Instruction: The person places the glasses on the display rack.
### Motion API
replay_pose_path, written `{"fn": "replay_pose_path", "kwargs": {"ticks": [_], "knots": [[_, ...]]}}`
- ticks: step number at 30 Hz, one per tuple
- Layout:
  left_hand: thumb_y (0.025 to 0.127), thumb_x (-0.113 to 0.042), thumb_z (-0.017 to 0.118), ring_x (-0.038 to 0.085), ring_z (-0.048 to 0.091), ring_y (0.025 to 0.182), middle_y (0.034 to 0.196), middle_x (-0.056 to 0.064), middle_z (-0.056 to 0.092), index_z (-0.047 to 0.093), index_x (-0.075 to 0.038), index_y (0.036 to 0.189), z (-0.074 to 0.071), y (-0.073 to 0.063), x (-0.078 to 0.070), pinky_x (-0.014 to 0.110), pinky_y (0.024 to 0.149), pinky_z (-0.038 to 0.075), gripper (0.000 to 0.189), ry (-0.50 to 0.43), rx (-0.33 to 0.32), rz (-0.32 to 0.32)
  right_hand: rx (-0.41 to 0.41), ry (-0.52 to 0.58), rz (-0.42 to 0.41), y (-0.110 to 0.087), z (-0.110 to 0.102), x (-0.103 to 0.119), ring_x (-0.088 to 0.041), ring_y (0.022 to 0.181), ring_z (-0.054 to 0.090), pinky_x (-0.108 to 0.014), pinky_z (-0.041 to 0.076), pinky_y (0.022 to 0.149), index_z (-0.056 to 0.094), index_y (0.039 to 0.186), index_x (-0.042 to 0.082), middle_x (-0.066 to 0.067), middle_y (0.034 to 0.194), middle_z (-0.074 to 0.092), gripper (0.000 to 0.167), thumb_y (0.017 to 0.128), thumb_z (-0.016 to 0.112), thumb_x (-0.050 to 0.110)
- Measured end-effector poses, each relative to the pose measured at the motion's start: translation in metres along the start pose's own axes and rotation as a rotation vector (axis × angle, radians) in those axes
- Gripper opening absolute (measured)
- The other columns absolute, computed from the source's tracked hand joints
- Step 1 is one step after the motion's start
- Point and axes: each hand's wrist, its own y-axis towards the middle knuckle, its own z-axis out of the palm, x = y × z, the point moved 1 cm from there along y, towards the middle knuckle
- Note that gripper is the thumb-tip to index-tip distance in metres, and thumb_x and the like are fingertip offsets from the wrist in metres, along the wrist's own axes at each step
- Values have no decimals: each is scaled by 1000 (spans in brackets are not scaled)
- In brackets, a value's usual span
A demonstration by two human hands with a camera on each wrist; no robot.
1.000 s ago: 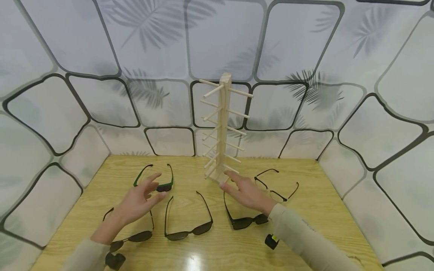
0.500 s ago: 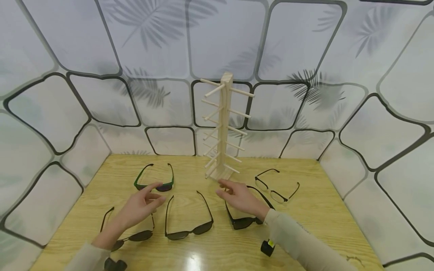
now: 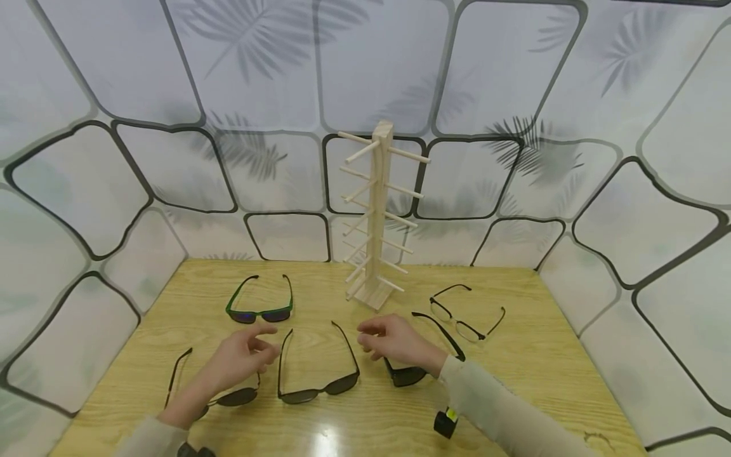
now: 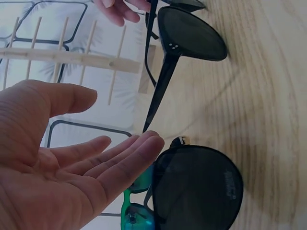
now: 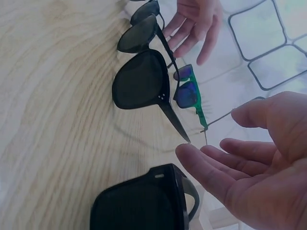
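Black sunglasses [image 3: 342,384] lie in the middle of the table, temples pointing away, with a hand on either side. My left hand [image 3: 242,357] hovers at their left, over another pair of dark sunglasses [image 3: 238,397] that it partly covers. Its fingers are loosely bent and grip nothing; in the left wrist view, the fingertips appear close to the middle pair's temple tip [image 4: 151,117]. At the right, my right hand [image 3: 400,343] is held above thick black sunglasses [image 3: 408,376], hiding part of them. Thumb and fingers are apart, holding nothing.
Behind the hands stands a wooden peg rack [image 3: 377,209] with bare pegs. Green-framed sunglasses [image 3: 276,314] lie at the back left. Clear-lens glasses [image 3: 469,331] lie at the right. Patterned wall covering [image 3: 285,171] encloses the wooden table [image 3: 320,285].
Both hands have drawn back toward me. The left has come off the green-framed sunglasses; the right has left the rack's base and shifted left. The glasses stay in place.
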Motion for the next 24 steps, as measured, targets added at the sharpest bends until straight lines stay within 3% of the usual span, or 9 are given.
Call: {"fn": "replay_pose_path", "kwargs": {"ticks": [3, 10, 24], "knots": [[102, -21, 70, 28, 77, 82, 107, 17, 79, 51, 7, 149, 3, -1, 0, 36, 71, 64, 58, -2, 1, -20, 16, 18, 12, 1, 3, -2, -42, 99, 76, -45, 66, 81, 56, 145, -10, -25, 130, 70, 50, 108, 61, 22], [103, -18, 69, 25, 77, 79, 104, 16, 79, 47, 11, 150, 7, -4, 0, 34, 68, 64, 60, 16, -10, 11, 33, 27, 27, 2, 10, 1, -42, 98, 76, -49, 65, 82, 55, 146, -12, -24, 122, 72, 49, 107, 61, 19], [101, -12, 70, 28, 78, 82, 104, 21, 77, 40, 14, 153, 16, -3, 3, 39, 72, 66, 65, -26, 17, 13, 70, -21, 48, 0, 18, 0, -37, 91, 78, -44, 66, 79, 55, 146, -11, -21, 119, 73, 52, 103, 63, 17]]}}
